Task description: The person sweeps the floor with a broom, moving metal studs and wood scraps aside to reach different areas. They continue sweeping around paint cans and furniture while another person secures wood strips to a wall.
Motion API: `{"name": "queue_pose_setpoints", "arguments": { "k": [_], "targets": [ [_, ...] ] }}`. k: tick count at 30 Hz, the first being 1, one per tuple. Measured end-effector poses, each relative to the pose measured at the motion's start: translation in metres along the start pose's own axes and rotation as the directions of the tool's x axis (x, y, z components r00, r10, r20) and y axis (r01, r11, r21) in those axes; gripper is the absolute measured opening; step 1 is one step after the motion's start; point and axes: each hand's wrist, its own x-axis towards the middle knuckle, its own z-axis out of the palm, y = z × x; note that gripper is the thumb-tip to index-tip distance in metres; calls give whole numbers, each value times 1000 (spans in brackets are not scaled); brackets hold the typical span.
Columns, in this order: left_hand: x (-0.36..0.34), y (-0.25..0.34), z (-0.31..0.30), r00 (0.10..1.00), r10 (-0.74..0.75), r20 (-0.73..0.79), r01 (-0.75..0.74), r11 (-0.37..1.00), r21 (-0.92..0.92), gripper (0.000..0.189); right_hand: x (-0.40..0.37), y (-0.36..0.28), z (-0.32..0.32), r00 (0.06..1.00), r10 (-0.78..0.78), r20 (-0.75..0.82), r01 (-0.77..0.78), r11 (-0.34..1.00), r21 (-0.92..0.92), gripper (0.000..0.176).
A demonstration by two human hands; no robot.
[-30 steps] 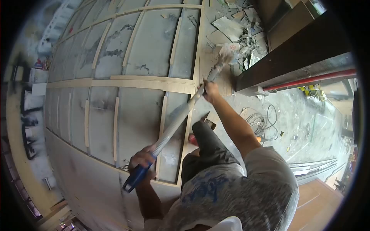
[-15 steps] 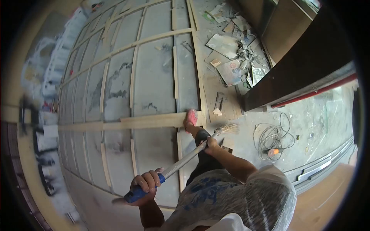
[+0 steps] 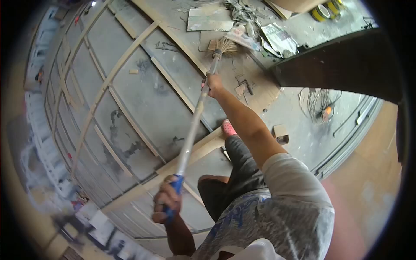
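My right hand (image 3: 212,85) is closed around the upper metal pole of a broom (image 3: 194,123), arm stretched forward. My left hand (image 3: 167,201) grips the blue handle end (image 3: 177,185) near the bottom of the view. The pole slants between the two hands. Its straw bristles (image 3: 224,45) touch or hover over the floor beside a small brown piece and a crumpled printed sheet (image 3: 242,38); contact is hard to tell.
A wooden frame of battens (image 3: 110,78) spans the floor at left. Scrap sheets (image 3: 210,19) and debris lie ahead. Clamps (image 3: 245,84), a dark beam (image 3: 333,65), coiled cable (image 3: 318,106) and a small box (image 3: 281,133) are at right. One foot (image 3: 228,127) stands by a batten.
The view has turned. My right hand has reached farther forward, and the bristles have moved from near my foot to the scrap pile. Both hands still hold the broom, now steeper in view.
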Motion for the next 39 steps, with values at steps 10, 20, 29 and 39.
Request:
{"name": "queue_pose_setpoints", "arguments": {
  "k": [10, 20, 29, 39],
  "targets": [
    [24, 167, -162, 768, -525, 367, 640, 655, -403, 40, -223, 137, -40, 912, 94, -400, 73, 921, 383, 29],
    [192, 111, -246, 191, -920, 343, 954, 256, 155, 88, 43, 146, 86, 866, -157, -475, 228, 969, 95, 42],
    [240, 217, -353, 57, -995, 81, 911, 85, 405, 62, -35, 144, 225, 835, -375, -402, 508, 807, 303, 50],
    [235, 87, -232, -440, -848, 296, 891, -454, 23, 27, -81, 223, 37, 730, 124, -672, 246, 870, 428, 21]
  ]
}}
